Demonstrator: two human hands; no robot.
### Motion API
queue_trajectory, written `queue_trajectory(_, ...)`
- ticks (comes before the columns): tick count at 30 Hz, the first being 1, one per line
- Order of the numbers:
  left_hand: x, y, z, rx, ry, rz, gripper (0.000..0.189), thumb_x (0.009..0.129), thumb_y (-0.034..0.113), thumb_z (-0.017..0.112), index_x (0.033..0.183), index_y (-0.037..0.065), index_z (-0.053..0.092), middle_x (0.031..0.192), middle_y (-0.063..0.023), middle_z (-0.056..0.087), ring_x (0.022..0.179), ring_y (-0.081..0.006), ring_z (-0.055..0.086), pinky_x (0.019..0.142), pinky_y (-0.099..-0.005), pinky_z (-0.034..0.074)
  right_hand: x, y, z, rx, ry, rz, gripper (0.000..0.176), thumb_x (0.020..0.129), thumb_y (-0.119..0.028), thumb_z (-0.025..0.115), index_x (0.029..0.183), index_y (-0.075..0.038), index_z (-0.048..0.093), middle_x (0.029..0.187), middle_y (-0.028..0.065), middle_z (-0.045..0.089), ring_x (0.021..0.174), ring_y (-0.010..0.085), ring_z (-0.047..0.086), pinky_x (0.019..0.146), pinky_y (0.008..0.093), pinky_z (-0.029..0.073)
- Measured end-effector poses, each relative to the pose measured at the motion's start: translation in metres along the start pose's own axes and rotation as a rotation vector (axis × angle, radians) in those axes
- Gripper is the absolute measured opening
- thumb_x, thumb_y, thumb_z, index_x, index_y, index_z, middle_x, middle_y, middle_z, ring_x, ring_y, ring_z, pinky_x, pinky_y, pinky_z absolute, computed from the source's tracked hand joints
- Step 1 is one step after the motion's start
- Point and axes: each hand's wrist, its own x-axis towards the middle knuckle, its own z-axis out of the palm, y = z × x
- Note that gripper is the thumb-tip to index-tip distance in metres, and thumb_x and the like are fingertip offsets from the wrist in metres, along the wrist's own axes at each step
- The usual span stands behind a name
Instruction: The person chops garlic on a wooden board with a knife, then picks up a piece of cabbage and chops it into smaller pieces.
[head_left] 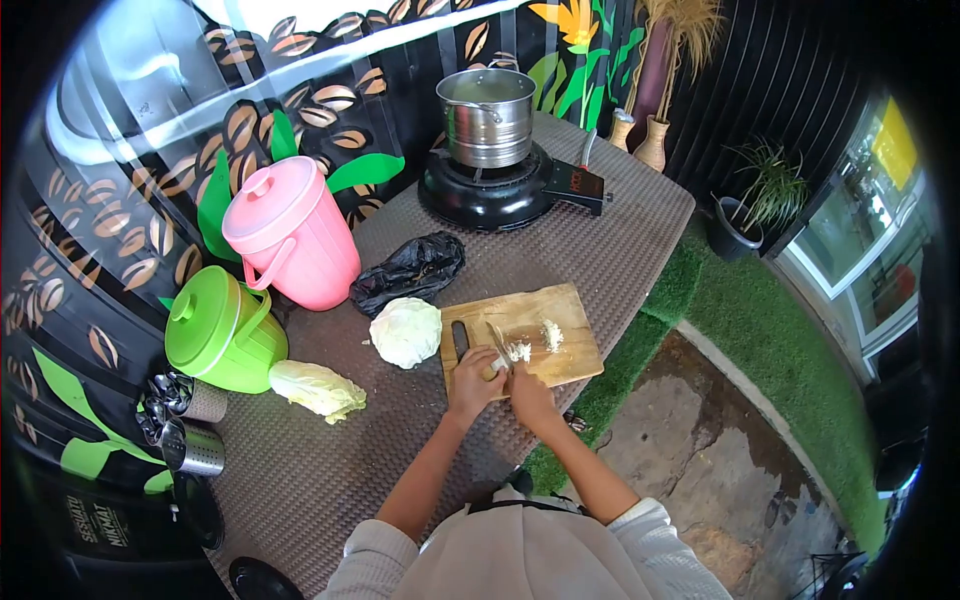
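Observation:
On the wooden cutting board [570,372], my right hand [532,396] is closed round the handle of a knife [498,338], whose blade points away from me. My left hand [473,382] presses a small pale piece of food [497,367] onto the board, just left of the blade. Chopped white bits [519,352] lie beside the knife, and a second small heap [552,336] sits farther right. A round pale cabbage [406,332] rests against the board's left side. Farther left lies a long leafy cabbage [316,390].
A steel pot [488,118] stands on a black portable stove [487,195] at the back. A black plastic bag [408,272], pink container [290,235] and green container [222,330] line the wall side. Metal utensil holders [192,447] stand at the left edge.

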Motion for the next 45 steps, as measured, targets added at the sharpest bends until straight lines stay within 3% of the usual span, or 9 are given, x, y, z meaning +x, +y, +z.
queue_trajectory(5, -0.001, -0.002, -0.001, 0.008, -0.035, -0.031, 0.024, 0.074, 0.01, 0.07, 0.094, -0.002, 0.068, 0.102, -0.0142, 0.066, 0.106, -0.027, 0.058, 0.09, -0.0345, 0.048, -0.003, 0.009, -0.005, 0.034, 0.04, -0.144, 0.023, 0.093, -0.019, 0.042, 0.105, 0.0, 0.042, 0.079, 0.0287, 0.063, 0.076, 0.0458, 0.063, 0.068, 0.0539, 0.049)
queue_trajectory(11, 0.0, -0.001, -0.003, -0.008, -0.02, -0.011, 0.026, 0.072, 0.01, 0.071, 0.095, -0.003, 0.068, 0.102, -0.0148, 0.066, 0.104, -0.0275, 0.06, 0.089, -0.034, 0.048, -0.005, -0.002, 0.022, 0.007, 0.08, 0.071, 0.024, 0.091, -0.015, 0.046, 0.106, 0.003, 0.043, 0.08, 0.027, 0.064, 0.078, 0.0421, 0.065, 0.069, 0.0488, 0.053)
queue_trajectory(16, 0.001, 0.0, -0.003, -0.032, -0.002, -0.018, 0.025, 0.072, 0.009, 0.072, 0.094, -0.003, 0.068, 0.102, -0.0153, 0.066, 0.103, -0.0275, 0.06, 0.089, -0.0337, 0.048, 0.006, 0.017, -0.004, 0.066, 0.009, -0.159, 0.023, 0.095, -0.02, 0.038, 0.106, 0.0, 0.041, 0.083, 0.0295, 0.062, 0.08, 0.0465, 0.061, 0.07, 0.0521, 0.049)
queue_trajectory(20, 0.001, -0.003, -0.001, -0.034, -0.002, -0.007, 0.026, 0.071, 0.009, 0.072, 0.094, -0.003, 0.068, 0.102, -0.0157, 0.066, 0.102, -0.0278, 0.061, 0.089, -0.0336, 0.048, -0.01, 0.011, 0.001, 0.055, 0.031, -0.119, 0.023, 0.095, -0.02, 0.041, 0.106, 0.0, 0.041, 0.083, 0.0297, 0.062, 0.08, 0.0466, 0.061, 0.07, 0.0522, 0.049)
queue_trajectory(22, 0.001, -0.004, -0.002, -0.022, -0.004, -0.004, 0.026, 0.072, 0.009, 0.072, 0.094, -0.003, 0.068, 0.102, -0.0157, 0.066, 0.103, -0.0278, 0.061, 0.089, -0.0336, 0.048, -0.017, -0.004, 0.004, -0.05, 0.01, 0.051, 0.021, 0.09, -0.011, 0.046, 0.106, 0.002, 0.042, 0.085, 0.0289, 0.063, 0.082, 0.0419, 0.065, 0.07, 0.0493, 0.053)
queue_trajectory(26, 0.0, -0.002, -0.004, -0.034, -0.026, 0.002, 0.026, 0.072, 0.01, 0.072, 0.095, -0.002, 0.068, 0.103, -0.0157, 0.066, 0.104, -0.0275, 0.06, 0.09, -0.0339, 0.047, -0.007, -0.004, 0.006, -0.003, 0.018, 0.038, 0.022, 0.09, -0.012, 0.045, 0.106, 0.002, 0.041, 0.088, 0.0296, 0.063, 0.083, 0.0418, 0.064, 0.071, 0.0494, 0.052)
queue_trajectory(28, 0.002, -0.002, -0.003, -0.031, -0.034, -0.011, 0.026, 0.073, 0.01, 0.072, 0.095, -0.002, 0.068, 0.103, -0.0156, 0.066, 0.104, -0.0274, 0.06, 0.091, -0.034, 0.047, 0.007, 0.003, 0.006, 0.048, 0.033, -0.045, 0.025, 0.094, -0.022, 0.043, 0.104, 0.001, 0.042, 0.083, 0.0312, 0.061, 0.08, 0.0471, 0.061, 0.07, 0.0528, 0.048)
queue_trajectory(40, -0.001, -0.006, -0.001, -0.046, -0.028, -0.017, 0.026, 0.072, 0.009, 0.072, 0.094, -0.003, 0.068, 0.103, -0.0155, 0.066, 0.103, -0.0277, 0.06, 0.09, -0.0339, 0.048, -0.013, 0.001, 0.017, -0.081, 0.087, 0.004, 0.025, 0.089, -0.015, 0.048, 0.108, 0.001, 0.042, 0.081, 0.0263, 0.065, 0.077, 0.039, 0.067, 0.07, 0.0498, 0.053)
queue_trajectory(45, 0.002, -0.001, -0.001, 0.031, 0.031, 0.077, 0.024, 0.071, 0.008, 0.072, 0.093, -0.001, 0.069, 0.097, -0.0132, 0.066, 0.102, -0.0285, 0.058, 0.087, -0.0344, 0.048, 0.006, 0.003, 0.005, -0.033, 0.061, -0.052, 0.024, 0.092, -0.018, 0.045, 0.107, 0.001, 0.042, 0.083, 0.0281, 0.063, 0.08, 0.0417, 0.064, 0.07, 0.0504, 0.051)
